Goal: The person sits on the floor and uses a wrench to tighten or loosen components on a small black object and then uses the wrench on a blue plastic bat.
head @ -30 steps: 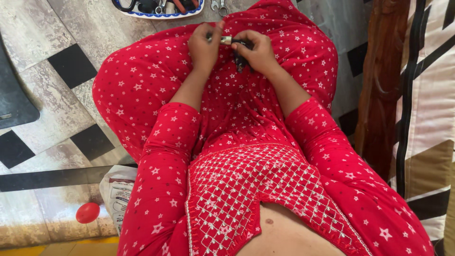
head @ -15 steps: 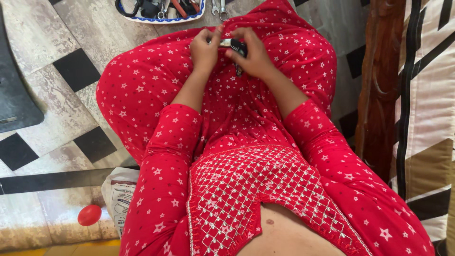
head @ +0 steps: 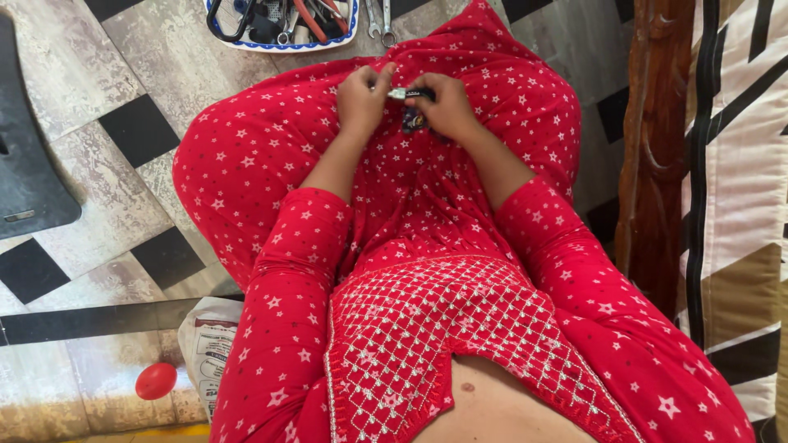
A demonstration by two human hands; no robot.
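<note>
A small black device with a silvery metal end (head: 409,96) sits between the two hands, over the lap of the red star-printed clothing (head: 427,205); its long axis runs sideways from hand to hand, the metal end pointing toward the left hand. The right hand (head: 447,105) has its fingers (head: 428,82) closed around the black body, and a dark bit hangs just below them. The left hand (head: 361,98) pinches the metal tip with curled fingers (head: 379,78). Beyond the fingertips, on the tiled floor (head: 156,49), lies a white tray with a blue rim (head: 279,43) holding pliers with red handles, a black loop and other tools too crowded to tell apart; two spanners (head: 379,18) lie just beside it. Well behind the hands, a red ball (head: 156,381) rests beside a printed white bag (head: 209,344). A carved wooden frame (head: 652,156) stands to the right-hand side.
</note>
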